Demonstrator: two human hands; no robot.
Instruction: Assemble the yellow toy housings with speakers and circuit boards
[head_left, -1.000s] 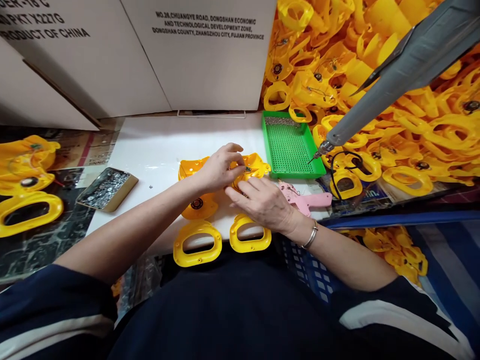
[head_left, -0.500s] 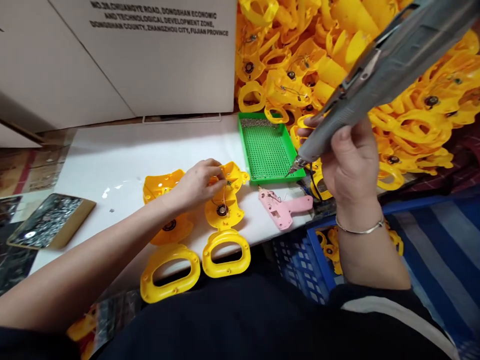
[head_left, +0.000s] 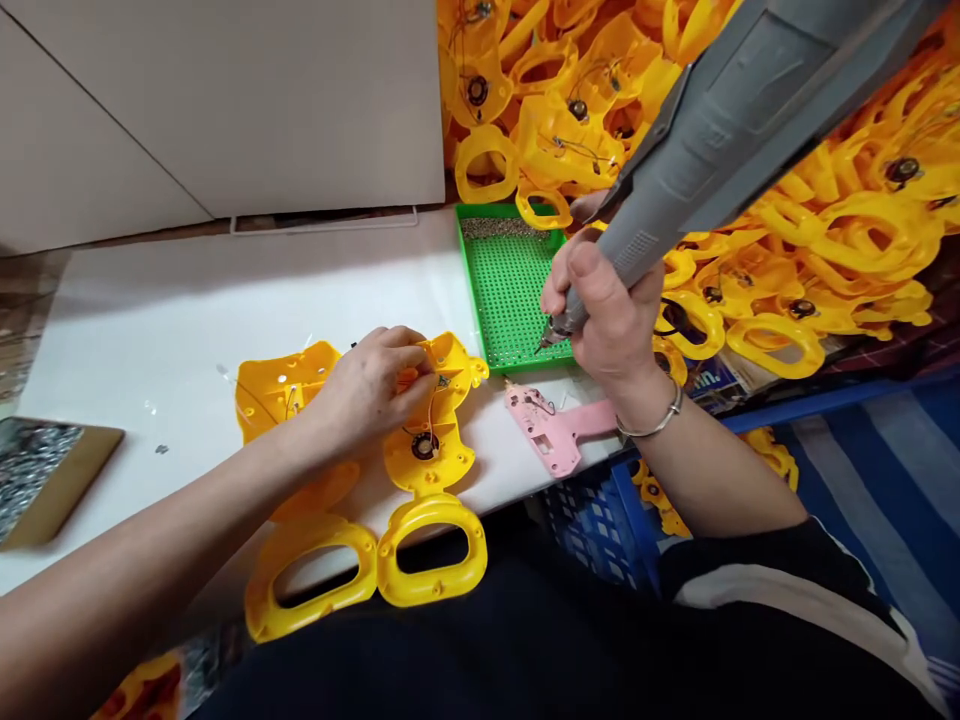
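My right hand (head_left: 619,325) is wrapped round a grey electric screwdriver (head_left: 697,165). Its bit points down over the near part of a green mesh tray (head_left: 510,290), which has small screws heaped at its far end. My left hand (head_left: 364,385) has its fingers curled on the left edge of a yellow plastic shell (head_left: 450,465), which carries a round black speaker (head_left: 424,445) and thin wires. A second yellow shell (head_left: 259,385) lies left of it, partly hidden by my left hand and forearm. Each shell has a loop-shaped handle towards me.
Right of the shells lies a pink gun-shaped plastic piece (head_left: 555,430). A box of small metal parts (head_left: 37,470) sits at the left. Behind are a pile of yellow shells (head_left: 570,130) and a white carton (head_left: 247,110). A blue crate (head_left: 600,510) stands below the table's right edge.
My right hand has brought the screwdriver left and lower, its bit still over the green tray. My left hand stays at the right-hand shell. The whole view has shifted slightly.
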